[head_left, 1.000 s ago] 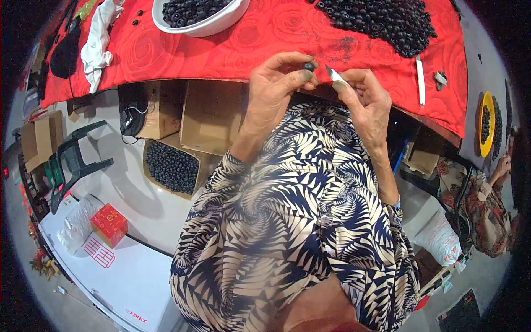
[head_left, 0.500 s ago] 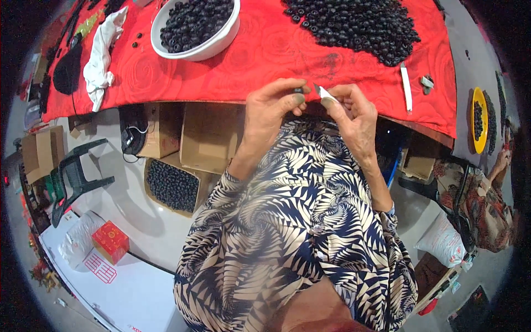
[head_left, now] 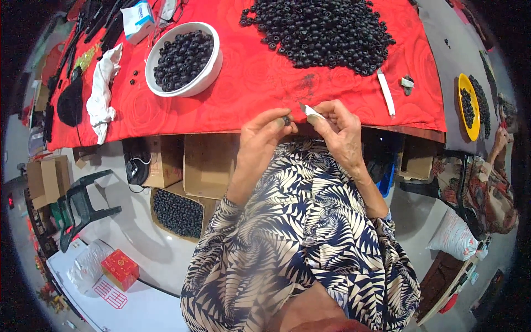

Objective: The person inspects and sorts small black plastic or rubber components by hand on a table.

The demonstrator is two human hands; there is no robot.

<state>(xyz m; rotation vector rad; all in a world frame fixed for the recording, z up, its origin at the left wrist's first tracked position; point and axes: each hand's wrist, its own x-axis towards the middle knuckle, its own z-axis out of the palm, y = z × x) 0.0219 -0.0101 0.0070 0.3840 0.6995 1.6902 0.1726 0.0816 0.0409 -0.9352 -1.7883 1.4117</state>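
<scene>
My left hand [head_left: 259, 138] pinches a small dark round bead [head_left: 286, 120] between thumb and fingertips, just off the front edge of the red-covered table [head_left: 182, 119]. Close beside it, my right hand [head_left: 344, 133] grips a small knife [head_left: 312, 112] by its white handle. The short blade points up and left toward the bead, with a slight gap between them. Beyond my hands lies a large heap of black beads [head_left: 329, 33]. A white bowl [head_left: 217, 65] of similar beads stands to the left. A second white-handled tool [head_left: 385, 91] rests on the cloth at the right.
A crumpled white cloth [head_left: 103, 102] and a small box [head_left: 137, 22] lie at the table's left. Below are cardboard boxes [head_left: 207, 166], one filled with beads, and a dark stool [head_left: 88, 205]. Another person's hand [head_left: 500, 141] shows at far right, near a yellow tray [head_left: 473, 130].
The view has tilted, so the table and hands sit lower in the picture and more of the table's far part shows. Both hands keep hold of the bead and knife.
</scene>
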